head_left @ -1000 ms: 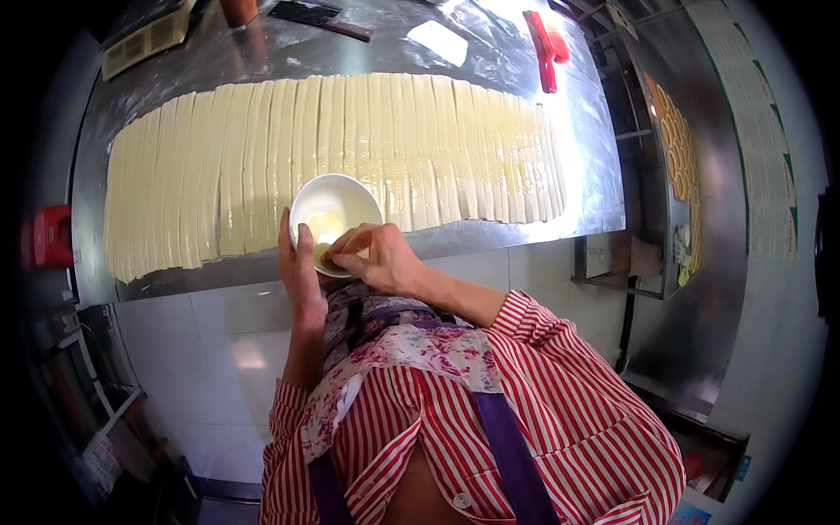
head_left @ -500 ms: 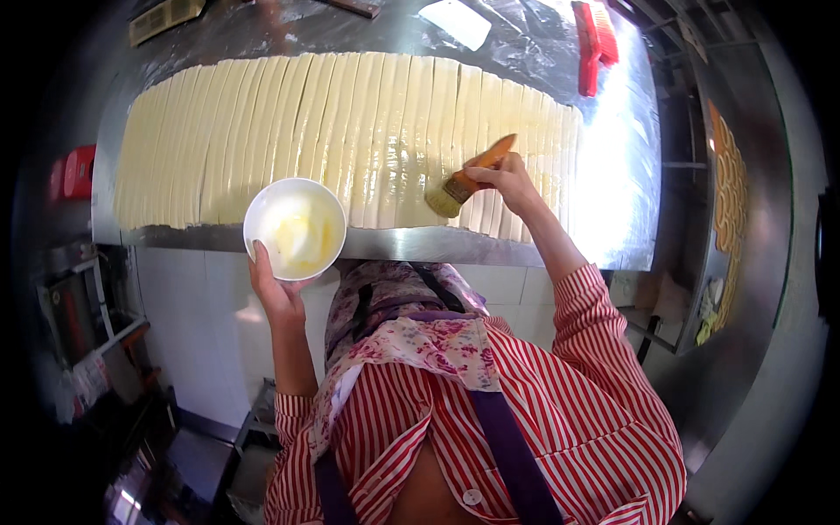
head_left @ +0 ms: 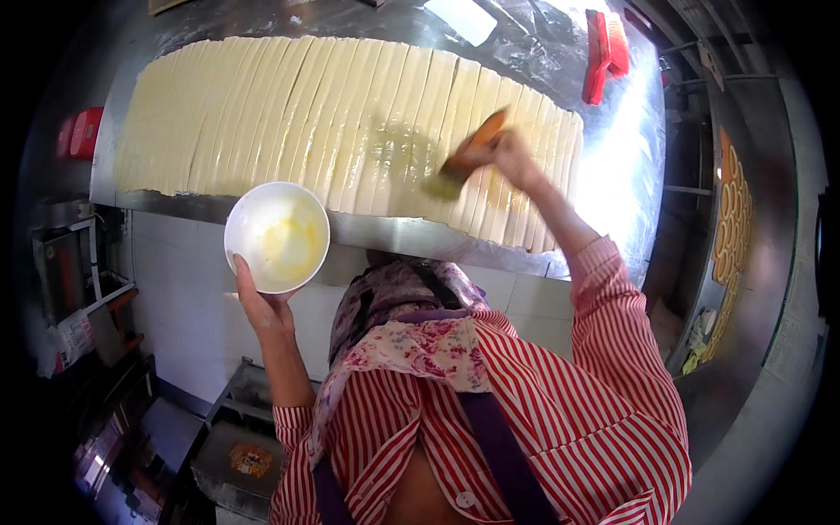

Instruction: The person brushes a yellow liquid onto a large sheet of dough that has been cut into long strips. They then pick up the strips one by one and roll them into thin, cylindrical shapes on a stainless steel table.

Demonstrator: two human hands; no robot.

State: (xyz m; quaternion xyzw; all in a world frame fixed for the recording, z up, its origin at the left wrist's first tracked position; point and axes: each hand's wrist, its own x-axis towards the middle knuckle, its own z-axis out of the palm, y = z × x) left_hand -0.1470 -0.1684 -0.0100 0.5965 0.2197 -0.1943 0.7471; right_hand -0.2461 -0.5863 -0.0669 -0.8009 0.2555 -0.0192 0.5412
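A long sheet of pale dough (head_left: 227,105), cut into several narrow strips with a glossy surface, lies across the steel table. My left hand (head_left: 262,302) holds a white bowl (head_left: 284,210) in front of the table's near edge, with a little yellow liquid inside. My right hand (head_left: 503,153) grips a brush (head_left: 472,144) with an orange wooden handle; its pale bristles are at the right part of the strips, blurred by motion.
The steel table (head_left: 617,192) has a red brush (head_left: 599,57) and white scraper (head_left: 459,17) at its back. Rightward, a steel tray holds rings of dough (head_left: 735,219). A red object (head_left: 85,133) sits left; metal containers (head_left: 241,464) stand low at lower left.
My right hand has lifted the brush out of the bowl onto the dough and moved it slightly upward. My left hand has moved the bowl leftward.
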